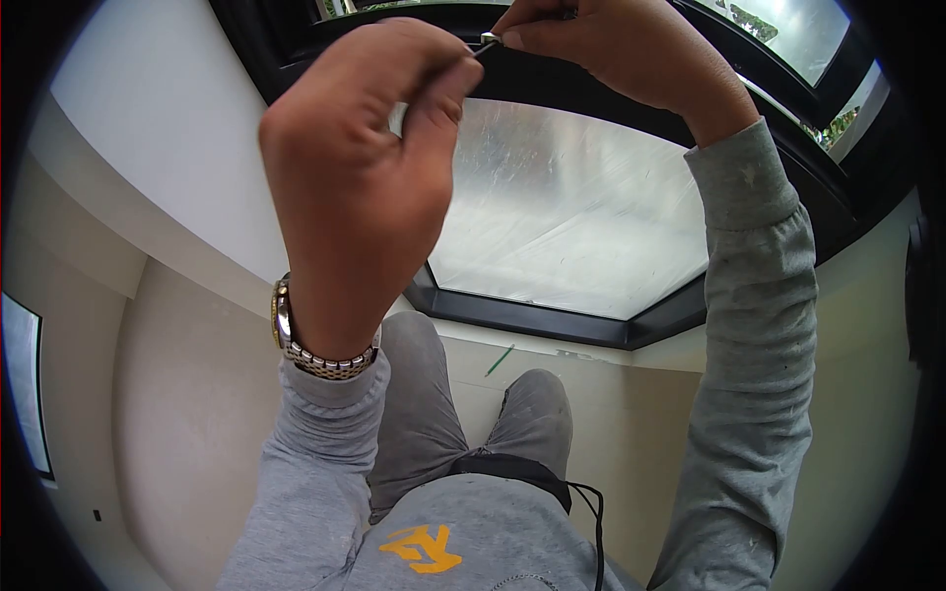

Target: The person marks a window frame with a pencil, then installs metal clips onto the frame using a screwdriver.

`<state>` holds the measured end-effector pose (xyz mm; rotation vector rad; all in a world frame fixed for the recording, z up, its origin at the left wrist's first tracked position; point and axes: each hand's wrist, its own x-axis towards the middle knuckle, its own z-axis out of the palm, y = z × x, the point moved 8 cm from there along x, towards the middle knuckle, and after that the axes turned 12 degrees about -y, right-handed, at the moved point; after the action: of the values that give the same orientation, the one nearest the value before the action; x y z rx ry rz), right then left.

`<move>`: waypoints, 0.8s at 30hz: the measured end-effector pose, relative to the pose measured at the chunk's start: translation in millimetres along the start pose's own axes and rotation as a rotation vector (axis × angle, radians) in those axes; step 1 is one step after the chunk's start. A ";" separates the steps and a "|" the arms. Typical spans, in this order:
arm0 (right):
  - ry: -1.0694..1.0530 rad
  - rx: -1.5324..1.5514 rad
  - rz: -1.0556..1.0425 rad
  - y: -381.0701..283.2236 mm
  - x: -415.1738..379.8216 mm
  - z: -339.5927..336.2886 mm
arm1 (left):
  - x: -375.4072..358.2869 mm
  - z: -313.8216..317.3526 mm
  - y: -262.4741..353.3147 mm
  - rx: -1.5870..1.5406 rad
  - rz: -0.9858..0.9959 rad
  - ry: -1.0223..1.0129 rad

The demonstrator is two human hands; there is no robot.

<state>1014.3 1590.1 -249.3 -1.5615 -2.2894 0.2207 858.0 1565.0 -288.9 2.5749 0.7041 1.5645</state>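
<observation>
My left hand [370, 148] pinches a thin metal rod [484, 48], my right hand [601, 44] a small fitting [489, 37]; if the rod slips, it may scratch the window frame [572, 89] beneath.

Daylight comes through a hazy, black-framed window [576, 212] beside a pale wall [172, 158], above a beige floor [611, 419].

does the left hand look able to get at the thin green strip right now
Probably not as things stand: the left hand is raised by the black window frame, holding a thin metal rod, and the green strip shows well below, near the knees.
</observation>
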 end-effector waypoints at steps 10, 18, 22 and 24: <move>0.188 -0.185 -0.320 36.3 18.4 13.4 | 0.1 12.0 -5.7 -0.167 0.150 -0.100; 0.026 0.016 -0.007 5.7 -1.0 2.2 | 1.4 13.0 -3.5 -0.395 0.032 -0.221; 0.017 -0.001 -0.062 17.2 16.7 6.0 | -2.7 11.3 -4.9 -0.367 0.208 -0.182; 0.003 0.014 0.002 13.3 12.9 1.9 | -6.3 10.3 -13.0 -0.362 0.186 -0.144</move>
<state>1020.9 1607.2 -252.8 -1.5567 -2.2791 0.2344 859.8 1576.1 -302.7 2.4975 0.1524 1.3772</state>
